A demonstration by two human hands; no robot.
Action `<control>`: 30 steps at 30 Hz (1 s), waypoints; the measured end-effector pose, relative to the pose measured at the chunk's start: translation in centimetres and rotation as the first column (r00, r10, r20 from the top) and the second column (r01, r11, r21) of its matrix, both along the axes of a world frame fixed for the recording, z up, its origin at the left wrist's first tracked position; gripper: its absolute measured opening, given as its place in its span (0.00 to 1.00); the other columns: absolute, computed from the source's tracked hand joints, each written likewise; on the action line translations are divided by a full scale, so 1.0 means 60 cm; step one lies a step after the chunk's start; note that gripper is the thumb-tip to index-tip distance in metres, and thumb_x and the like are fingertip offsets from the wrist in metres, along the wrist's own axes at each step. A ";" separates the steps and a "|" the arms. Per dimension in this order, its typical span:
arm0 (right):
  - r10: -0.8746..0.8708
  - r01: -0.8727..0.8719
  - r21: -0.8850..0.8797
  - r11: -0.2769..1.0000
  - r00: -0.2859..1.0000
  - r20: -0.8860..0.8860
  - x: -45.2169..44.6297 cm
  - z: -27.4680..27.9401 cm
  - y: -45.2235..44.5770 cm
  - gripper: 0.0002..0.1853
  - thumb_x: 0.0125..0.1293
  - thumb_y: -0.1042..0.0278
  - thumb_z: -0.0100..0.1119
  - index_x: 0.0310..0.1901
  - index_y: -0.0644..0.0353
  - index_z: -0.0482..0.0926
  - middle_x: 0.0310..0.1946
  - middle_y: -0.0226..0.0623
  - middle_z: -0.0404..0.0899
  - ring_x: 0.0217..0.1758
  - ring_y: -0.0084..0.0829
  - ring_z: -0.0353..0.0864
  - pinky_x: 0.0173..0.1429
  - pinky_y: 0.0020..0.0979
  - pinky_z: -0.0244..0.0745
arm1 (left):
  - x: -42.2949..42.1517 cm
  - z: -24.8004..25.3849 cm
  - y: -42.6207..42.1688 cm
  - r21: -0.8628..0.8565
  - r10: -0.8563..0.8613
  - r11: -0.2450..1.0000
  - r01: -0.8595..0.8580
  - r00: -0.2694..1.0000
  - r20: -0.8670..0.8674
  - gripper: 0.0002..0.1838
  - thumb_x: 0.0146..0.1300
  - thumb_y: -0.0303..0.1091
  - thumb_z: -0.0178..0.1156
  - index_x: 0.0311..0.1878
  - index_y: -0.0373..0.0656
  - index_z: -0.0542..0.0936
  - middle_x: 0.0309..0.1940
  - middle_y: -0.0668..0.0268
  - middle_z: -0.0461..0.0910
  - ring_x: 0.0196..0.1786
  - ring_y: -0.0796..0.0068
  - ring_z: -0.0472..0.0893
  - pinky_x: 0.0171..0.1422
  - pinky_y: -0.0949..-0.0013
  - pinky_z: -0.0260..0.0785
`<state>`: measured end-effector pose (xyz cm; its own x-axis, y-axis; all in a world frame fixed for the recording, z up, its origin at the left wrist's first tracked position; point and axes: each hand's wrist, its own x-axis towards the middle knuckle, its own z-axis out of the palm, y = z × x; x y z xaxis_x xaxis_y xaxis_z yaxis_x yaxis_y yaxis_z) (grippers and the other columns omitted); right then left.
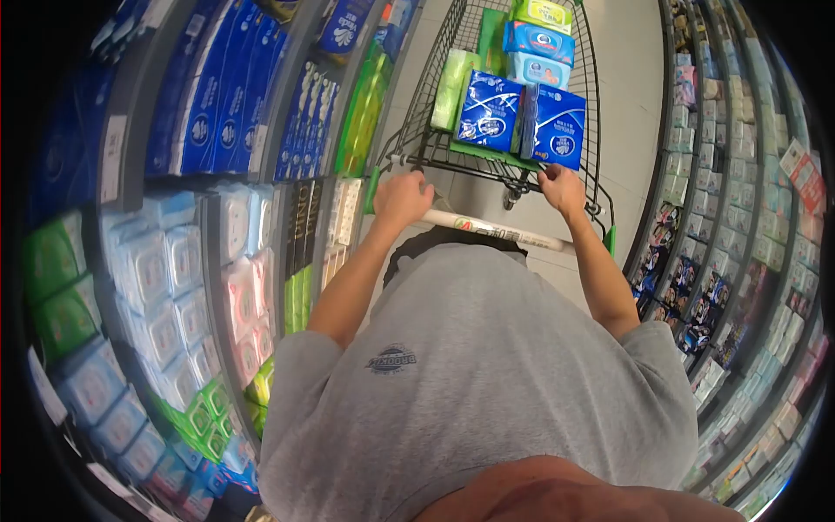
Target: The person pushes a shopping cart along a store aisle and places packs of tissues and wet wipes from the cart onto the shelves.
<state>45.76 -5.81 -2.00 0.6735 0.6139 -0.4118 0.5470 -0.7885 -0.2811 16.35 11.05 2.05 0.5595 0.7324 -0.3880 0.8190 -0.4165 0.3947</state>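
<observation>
A black wire shopping cart (416, 83) stands ahead of me with a white handle bar (504, 229) printed in green and red. My left hand (404, 198) is closed around the left end of that bar. Past the bar, my right hand (564, 189) has its fingers curled at the near lower edge of a blue tissue pack (557, 128); whatever is inside the fingers is hidden. Beside that pack sits a second blue tissue pack (489, 113). Behind them are stacked wipes packs, one light blue (537, 70), one blue (539, 42) and one yellow-green (541, 13).
Shelves of blue tissue packs (226, 96) and pale wipes packs (156, 270) line the left side. Racks of small packaged goods (704, 200) run along the right, with a red sign (804, 178). A tiled floor (628, 104) lies between them.
</observation>
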 end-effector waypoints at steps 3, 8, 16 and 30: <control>0.002 -0.002 0.033 0.999 1.000 0.003 0.029 -0.003 0.025 0.18 0.60 0.48 0.59 0.39 0.54 0.86 0.37 0.45 0.86 0.44 0.47 0.85 0.51 0.43 0.78 | 0.027 -0.003 0.029 0.003 0.009 1.000 -0.009 0.999 0.043 0.16 0.58 0.48 0.62 0.42 0.48 0.86 0.37 0.57 0.86 0.43 0.52 0.84 0.48 0.53 0.75; -0.004 0.004 0.030 1.000 1.000 -0.016 0.074 0.000 0.072 0.20 0.60 0.46 0.58 0.40 0.55 0.86 0.37 0.49 0.86 0.45 0.49 0.84 0.52 0.45 0.78 | 0.074 -0.014 0.076 0.030 0.004 1.000 -0.005 1.000 0.031 0.16 0.59 0.49 0.61 0.41 0.48 0.86 0.35 0.56 0.86 0.42 0.51 0.84 0.48 0.53 0.75; 0.019 -0.018 0.016 1.000 0.999 -0.029 0.148 -0.016 0.128 0.21 0.60 0.46 0.58 0.43 0.54 0.86 0.39 0.48 0.86 0.47 0.48 0.84 0.54 0.43 0.77 | 0.141 -0.015 0.140 0.002 0.013 1.000 -0.013 1.000 0.021 0.17 0.59 0.48 0.61 0.43 0.47 0.85 0.37 0.54 0.86 0.43 0.50 0.84 0.49 0.52 0.75; 0.116 -0.112 0.029 0.993 0.975 -0.188 0.250 -0.016 0.222 0.22 0.63 0.45 0.58 0.44 0.56 0.85 0.39 0.47 0.86 0.45 0.47 0.85 0.52 0.43 0.78 | 0.241 -0.021 0.233 0.097 0.103 0.989 -0.112 0.991 0.089 0.09 0.57 0.40 0.58 0.33 0.47 0.83 0.33 0.59 0.85 0.37 0.51 0.83 0.40 0.52 0.74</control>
